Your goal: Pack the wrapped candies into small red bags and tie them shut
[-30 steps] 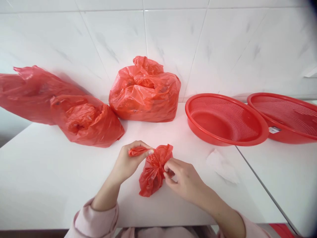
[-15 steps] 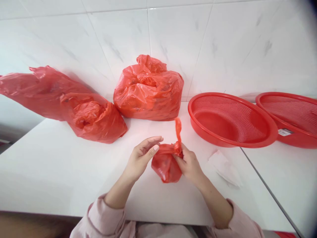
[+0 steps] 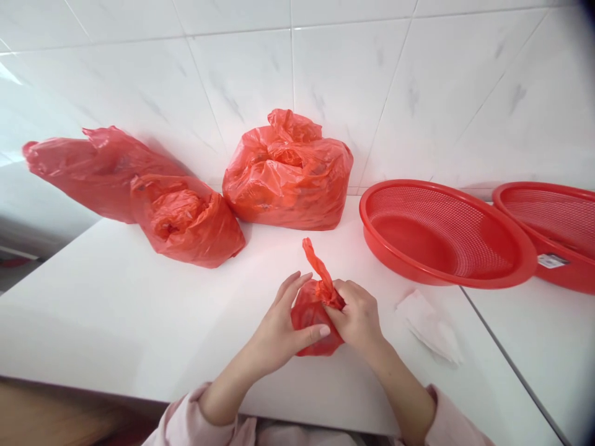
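A small red plastic bag, its neck tied in a knot, is between my hands above the white table. My right hand is closed on the bag at the knot, and a twisted red end sticks up beyond the fingers. My left hand is open beside the bag, its fingers raised at the far left edge and its thumb stretched across the bag's front. What the bag contains cannot be made out through the plastic.
A large red bag stands against the tiled wall, with more red bags to its left. On the right are a red perforated basket and a second basket with a label. A white tissue lies on the table.
The small bag and both hands have come lower and nearer. My left hand has moved around the bag's side, its thumb now across the front. The view has shifted slightly left.
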`<state>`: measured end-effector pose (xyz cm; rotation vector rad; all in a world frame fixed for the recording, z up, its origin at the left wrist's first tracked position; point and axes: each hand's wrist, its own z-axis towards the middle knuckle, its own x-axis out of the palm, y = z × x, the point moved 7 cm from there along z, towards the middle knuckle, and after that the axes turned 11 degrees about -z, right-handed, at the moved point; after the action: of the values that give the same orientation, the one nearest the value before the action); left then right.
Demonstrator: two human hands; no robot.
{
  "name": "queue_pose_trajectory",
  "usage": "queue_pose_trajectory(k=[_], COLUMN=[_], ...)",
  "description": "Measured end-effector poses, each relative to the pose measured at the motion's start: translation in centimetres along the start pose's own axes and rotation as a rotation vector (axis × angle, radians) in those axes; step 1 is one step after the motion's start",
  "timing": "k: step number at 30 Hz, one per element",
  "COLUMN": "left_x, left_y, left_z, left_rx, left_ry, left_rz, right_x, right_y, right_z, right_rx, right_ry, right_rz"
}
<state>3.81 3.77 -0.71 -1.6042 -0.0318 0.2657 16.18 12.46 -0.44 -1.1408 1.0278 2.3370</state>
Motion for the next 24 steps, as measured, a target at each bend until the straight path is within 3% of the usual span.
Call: queue_pose_trajectory(k=[5, 11, 18, 21, 24], left_x=[1.0, 2.0, 2.0, 0.1, -6.5], left_y=[-0.1, 0.2, 1.1, 0.2, -2.2], left_z=[0.2, 0.9, 1.2, 0.3, -3.7], left_rx=[0.025, 0.122, 0.161, 0.142, 0.089], left_ry=[-0.017, -0.039, -0.06, -0.12, -0.406], left_rz=[0.299, 0.333, 0.31, 0.295, 0.221], right_x=[0.5, 1.3, 1.2, 0.2, -1.8], right_y=[0.7, 1.2, 0.8, 1.4, 1.3], right_z=[-0.2, -0.7, -0.5, -0.6, -0.8], right_rx=[0.014, -0.05, -0.004, -0.046, -0.089], right_ry=[-0.013, 0.045, 0.102, 0.089, -0.054], right_rz=[-0.046, -0.026, -0.01, 0.188, 0.384])
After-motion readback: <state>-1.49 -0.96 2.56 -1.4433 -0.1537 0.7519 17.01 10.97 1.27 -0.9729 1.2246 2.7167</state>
